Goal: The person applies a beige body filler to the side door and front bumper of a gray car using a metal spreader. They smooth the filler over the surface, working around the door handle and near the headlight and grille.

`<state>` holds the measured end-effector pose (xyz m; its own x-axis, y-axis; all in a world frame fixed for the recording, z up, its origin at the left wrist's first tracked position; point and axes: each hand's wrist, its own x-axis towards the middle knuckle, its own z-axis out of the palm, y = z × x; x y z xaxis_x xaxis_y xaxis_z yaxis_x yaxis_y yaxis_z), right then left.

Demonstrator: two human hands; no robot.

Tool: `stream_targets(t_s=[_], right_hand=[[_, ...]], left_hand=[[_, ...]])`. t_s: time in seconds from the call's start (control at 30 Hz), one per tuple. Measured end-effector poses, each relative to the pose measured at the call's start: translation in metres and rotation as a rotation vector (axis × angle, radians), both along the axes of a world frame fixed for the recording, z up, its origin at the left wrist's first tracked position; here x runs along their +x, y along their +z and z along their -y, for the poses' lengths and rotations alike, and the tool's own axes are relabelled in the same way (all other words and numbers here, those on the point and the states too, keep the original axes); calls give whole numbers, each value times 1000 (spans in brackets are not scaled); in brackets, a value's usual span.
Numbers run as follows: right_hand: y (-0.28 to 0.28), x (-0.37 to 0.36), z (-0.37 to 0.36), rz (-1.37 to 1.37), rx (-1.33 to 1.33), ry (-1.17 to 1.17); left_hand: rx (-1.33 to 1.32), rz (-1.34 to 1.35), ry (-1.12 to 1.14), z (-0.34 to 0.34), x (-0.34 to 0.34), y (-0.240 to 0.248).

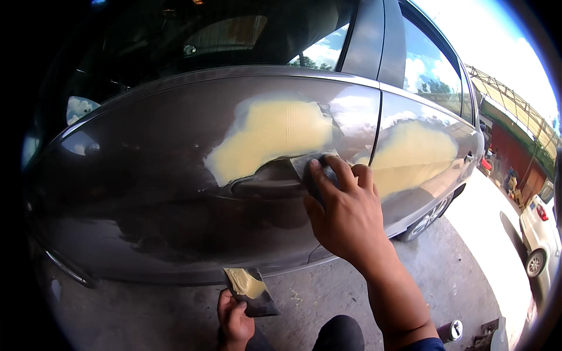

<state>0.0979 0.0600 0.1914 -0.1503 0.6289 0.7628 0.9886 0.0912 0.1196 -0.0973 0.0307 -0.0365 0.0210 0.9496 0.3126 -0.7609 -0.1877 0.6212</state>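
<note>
My right hand (348,205) is closed on a dark flat putty spreader (310,169), its edge against the car door by the handle recess (263,178). Pale yellow filler (281,131) covers a broad patch on the brown-grey front door (170,152), above that recess. A second filler patch (415,152) lies on the rear door, past the door gap. Low in front of the door, my left hand (237,320) grips a dark square plate (262,303) by its lower edge. A lump of yellow filler (244,283) sits on the plate.
A can (451,331) stands on the concrete floor (433,275) at lower right, beside some metal pieces (489,336). The car's rear wheel (429,222) is beyond my right arm. A white car (540,231) is parked at far right. My knee (339,333) shows at the bottom.
</note>
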Motion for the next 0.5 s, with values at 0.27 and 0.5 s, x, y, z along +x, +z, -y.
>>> stream_targets(t_s=[0.27, 0.5], right_hand=[[20, 35, 70, -512, -171, 429], [58, 56, 88, -626, -316, 350]], left_hand=[[180, -137, 82, 5, 6, 122], [-123, -139, -222, 20, 27, 249]])
